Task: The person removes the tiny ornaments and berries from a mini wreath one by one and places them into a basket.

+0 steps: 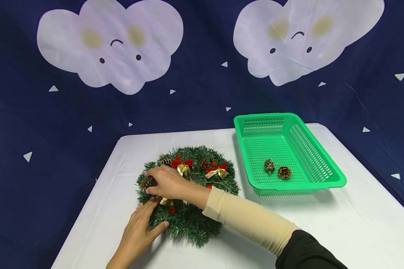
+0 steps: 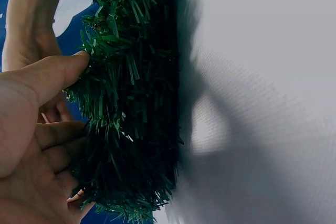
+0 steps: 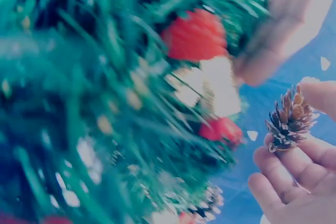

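Observation:
A round green Christmas wreath lies flat on the white-covered table, dressed with red-and-gold bows, red berries and pine cones. Over its left side, my right hand pinches a brown pine cone between thumb and fingers; the right wrist view has the cone beside the greenery. My left hand rests at the wreath's near left edge, thumb spread from the fingers, fingertips on the needles. From the left wrist, the thumb touches the wreath's side, and some fingertips are hidden behind the needles.
To the right stands a green plastic basket with two pine cones on its floor. Behind the table hangs a dark blue cloth printed with white clouds. My right forearm crosses over the wreath's near right part.

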Demonstrator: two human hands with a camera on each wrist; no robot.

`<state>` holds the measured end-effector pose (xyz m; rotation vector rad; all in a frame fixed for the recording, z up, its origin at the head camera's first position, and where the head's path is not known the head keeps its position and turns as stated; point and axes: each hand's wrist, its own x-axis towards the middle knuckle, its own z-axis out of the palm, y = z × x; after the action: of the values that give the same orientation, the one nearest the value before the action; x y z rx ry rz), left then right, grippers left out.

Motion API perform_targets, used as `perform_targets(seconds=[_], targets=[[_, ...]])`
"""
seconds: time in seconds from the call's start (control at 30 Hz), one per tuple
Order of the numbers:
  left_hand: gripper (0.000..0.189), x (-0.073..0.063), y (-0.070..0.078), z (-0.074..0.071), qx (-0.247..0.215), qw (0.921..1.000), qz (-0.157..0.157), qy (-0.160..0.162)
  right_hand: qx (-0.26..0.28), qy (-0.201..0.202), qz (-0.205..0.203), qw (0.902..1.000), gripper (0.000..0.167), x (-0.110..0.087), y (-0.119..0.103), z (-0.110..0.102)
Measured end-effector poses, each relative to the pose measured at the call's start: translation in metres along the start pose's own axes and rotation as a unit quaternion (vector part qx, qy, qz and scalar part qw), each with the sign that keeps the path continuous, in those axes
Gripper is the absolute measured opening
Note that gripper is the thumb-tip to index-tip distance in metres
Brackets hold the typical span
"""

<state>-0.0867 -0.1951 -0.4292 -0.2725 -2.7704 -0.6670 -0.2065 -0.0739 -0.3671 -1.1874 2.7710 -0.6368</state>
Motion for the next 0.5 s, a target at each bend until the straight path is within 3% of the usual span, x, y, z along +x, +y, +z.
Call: perform_targets(seconds=[0.17, 0.5], targets=[[0.073, 0.001, -0.001, 0.000, -0.002, 0.9999, 0.015, 0.008, 0.024, 0.011, 0.006, 0.9996, 0.051, -0.010, 0.003, -0.021], [0.074, 0.000, 0.000, -0.001, -0.010, 0.9999, 0.002, 0.002, 0.067, 0.042, 0.017, 0.9967, 0.051, -0.032, 0.015, -0.048]])
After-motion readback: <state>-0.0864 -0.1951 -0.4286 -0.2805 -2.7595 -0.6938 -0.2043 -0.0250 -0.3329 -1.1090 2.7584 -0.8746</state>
